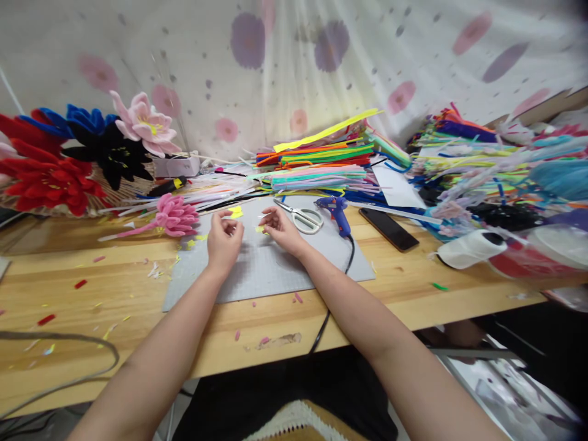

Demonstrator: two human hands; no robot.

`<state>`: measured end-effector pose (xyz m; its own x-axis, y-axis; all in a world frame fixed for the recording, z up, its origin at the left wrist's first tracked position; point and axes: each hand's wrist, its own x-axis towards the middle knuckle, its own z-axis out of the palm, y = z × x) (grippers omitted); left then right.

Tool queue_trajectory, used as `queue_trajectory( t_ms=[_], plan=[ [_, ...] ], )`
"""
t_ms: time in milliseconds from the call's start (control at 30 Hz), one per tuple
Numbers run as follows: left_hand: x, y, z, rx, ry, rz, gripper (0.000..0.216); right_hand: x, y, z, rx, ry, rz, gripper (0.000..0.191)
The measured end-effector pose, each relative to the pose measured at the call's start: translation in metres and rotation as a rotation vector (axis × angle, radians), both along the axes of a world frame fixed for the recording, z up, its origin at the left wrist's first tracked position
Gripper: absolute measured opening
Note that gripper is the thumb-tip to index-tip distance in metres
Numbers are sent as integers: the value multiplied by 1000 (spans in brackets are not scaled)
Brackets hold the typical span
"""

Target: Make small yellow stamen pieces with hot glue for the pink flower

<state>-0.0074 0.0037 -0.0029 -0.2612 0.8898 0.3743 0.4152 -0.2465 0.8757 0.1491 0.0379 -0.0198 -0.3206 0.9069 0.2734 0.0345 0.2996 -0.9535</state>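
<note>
While two hands face each other over the grey mat (271, 275), the right hand (281, 231) pinches a small yellow piece (260, 230)!
And look at the left hand (224, 242): fingers curled, thumb close to them, a yellow scrap (236, 212) just past the fingertips, though I can't tell whether they grip anything. That small yellow piece sits at the right thumb and fingertips, above the mat; scissors (296, 212) lie just beside, then the blue glue gun (339, 217), with a pink flower (174, 215) over on the left.

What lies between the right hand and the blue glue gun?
In the head view, pale-handled metal scissors lie between the right hand and the blue glue gun.
</note>
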Motion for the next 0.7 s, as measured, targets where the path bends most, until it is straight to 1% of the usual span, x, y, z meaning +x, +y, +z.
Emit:
queue_trajectory(
  t_ms=[33, 100, 167, 233, 400, 567, 700],
  plan=[
    [3, 0, -1, -79, -54, -61, 32, 0, -1, 0, 8, 5, 2, 33],
    [9, 1, -3, -211, -207, -128, 38, 0, -2, 0, 34, 11, 27, 33],
    [13, 0, -2, -296, -363, -144, 45, 0, -2, -1, 70, 10, 47, 34],
    [16, -1, 0, -339, -454, -145, 48, -1, -2, -3, 103, -1, 52, 35],
    [16, -5, 7, -360, -532, -134, 46, -3, -2, -6, 144, -31, 58, 35],
    [16, -6, 8, -383, -556, -119, 44, -3, -3, -5, 130, -31, 39, 35],
    [17, -6, 9, -397, -551, -120, 46, -2, -4, -4, 123, -20, 58, 34]
  ],
)
